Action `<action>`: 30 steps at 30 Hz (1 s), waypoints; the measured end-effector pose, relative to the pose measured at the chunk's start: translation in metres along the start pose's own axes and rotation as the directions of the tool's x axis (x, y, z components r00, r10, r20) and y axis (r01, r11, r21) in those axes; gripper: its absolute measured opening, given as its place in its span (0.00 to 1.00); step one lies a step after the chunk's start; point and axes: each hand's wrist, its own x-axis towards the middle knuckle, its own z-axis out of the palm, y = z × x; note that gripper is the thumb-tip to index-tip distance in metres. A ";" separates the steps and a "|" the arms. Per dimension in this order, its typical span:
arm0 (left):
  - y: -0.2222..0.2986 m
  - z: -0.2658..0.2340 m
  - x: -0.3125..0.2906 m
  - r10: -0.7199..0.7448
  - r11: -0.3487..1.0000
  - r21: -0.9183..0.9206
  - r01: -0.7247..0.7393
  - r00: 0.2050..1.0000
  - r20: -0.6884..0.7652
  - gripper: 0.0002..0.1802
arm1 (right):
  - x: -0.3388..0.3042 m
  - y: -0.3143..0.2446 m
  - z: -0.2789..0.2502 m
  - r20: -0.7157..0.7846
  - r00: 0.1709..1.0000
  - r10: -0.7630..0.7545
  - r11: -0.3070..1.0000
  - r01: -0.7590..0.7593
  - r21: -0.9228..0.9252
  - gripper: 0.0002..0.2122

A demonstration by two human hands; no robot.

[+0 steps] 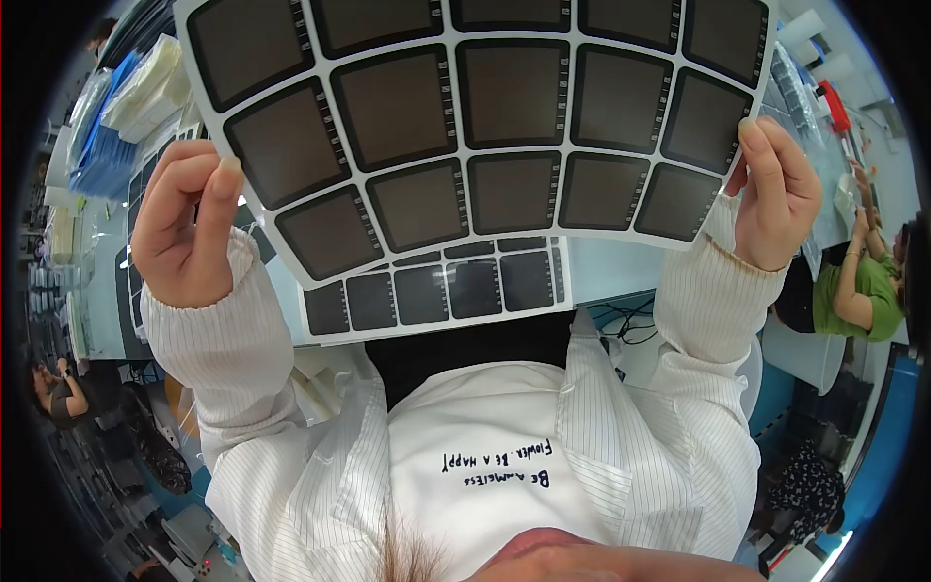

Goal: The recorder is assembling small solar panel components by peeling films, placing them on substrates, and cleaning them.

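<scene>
Between my two hands I hold up a large white-bordered sheet point(464, 166) carrying rows of dark rounded rectangles, each with small marks along one side. My left hand point(189, 218) pinches its left edge between thumb and fingers. On the opposite edge, my right hand point(776, 189) grips it the same way. The sheet bows slightly and its top runs out of the picture. Below it, a similar sheet point(427, 325) with dark rectangles lies on the table in front of me, partly covered from sight by the raised one.
Blue and clear plastic packets point(102, 160) are piled at the left of the table point(621, 272). Far right, a red object point(832, 112) stands near clear plastic. A person in a green top point(866, 296) works at the right. Black cables point(630, 320) hang by the table edge.
</scene>
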 end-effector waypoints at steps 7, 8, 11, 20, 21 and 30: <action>0.015 0.024 0.025 0.094 0.996 -0.004 -0.094 0.991 0.092 0.04 | 0.003 -0.009 -0.022 -0.174 0.983 0.051 0.996 -0.062 -0.062 0.06; 0.016 0.032 0.030 0.105 0.994 -0.015 -0.104 0.990 0.089 0.04 | 0.003 -0.008 -0.029 -0.178 0.982 0.057 0.995 -0.071 -0.073 0.06; 0.024 0.062 0.052 0.031 0.996 -0.093 -0.016 0.987 0.156 0.07 | 0.016 0.002 -0.058 -0.220 0.974 0.047 0.985 -0.081 -0.149 0.07; 0.025 0.184 0.121 -0.225 0.929 -0.212 0.302 0.918 0.326 0.16 | 0.112 0.047 -0.167 -0.148 0.933 0.327 0.925 -0.349 -0.151 0.11; 0.024 0.201 0.125 -0.196 0.931 -0.236 0.279 0.927 0.320 0.16 | 0.122 0.054 -0.184 -0.091 0.920 0.382 0.900 -0.393 -0.187 0.11; 0.025 0.273 0.139 -0.294 0.892 -0.216 0.397 0.872 0.392 0.15 | 0.150 0.112 -0.227 -0.009 0.873 0.487 0.792 -0.447 -0.416 0.14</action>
